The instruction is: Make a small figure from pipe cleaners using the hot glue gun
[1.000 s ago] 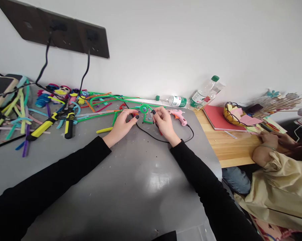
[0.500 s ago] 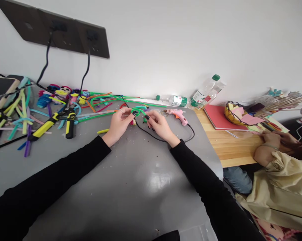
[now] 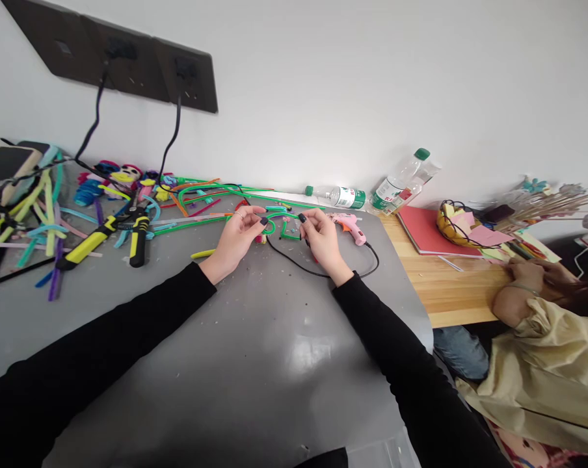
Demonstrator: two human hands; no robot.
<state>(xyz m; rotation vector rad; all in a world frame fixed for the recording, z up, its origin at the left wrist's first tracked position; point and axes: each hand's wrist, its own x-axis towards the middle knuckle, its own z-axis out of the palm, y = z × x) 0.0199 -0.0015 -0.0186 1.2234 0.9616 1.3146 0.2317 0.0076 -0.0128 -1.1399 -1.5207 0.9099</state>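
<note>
A green pipe cleaner [image 3: 281,214] spans the gap between my two hands, with a curled loop near the left fingertips. My left hand [image 3: 236,239] is closed in a pinch on its looped end. The thumb and forefinger of my right hand [image 3: 321,238] are pressed together at its other end. Just behind and below lies another bent green piece [image 3: 289,236] on the grey table [image 3: 245,351]. Beyond the right hand is a pink glue gun [image 3: 351,227], its black cord looping under my hands. A short yellow piece [image 3: 203,254] lies beside my left wrist.
Pliers [image 3: 138,240] with yellow-black handles lie open at left among loose pipe cleaners [image 3: 47,214]. Plastic bottles [image 3: 350,197] rest by the wall. At right, a person's arm [image 3: 513,292] leans on a wooden table [image 3: 421,279] near a red folder [image 3: 414,227] and a basket [image 3: 445,224].
My right hand has moved right, away from the left, drawing the green pipe cleaner out between them. The loop near the left fingers now shows. The left hand has barely moved.
</note>
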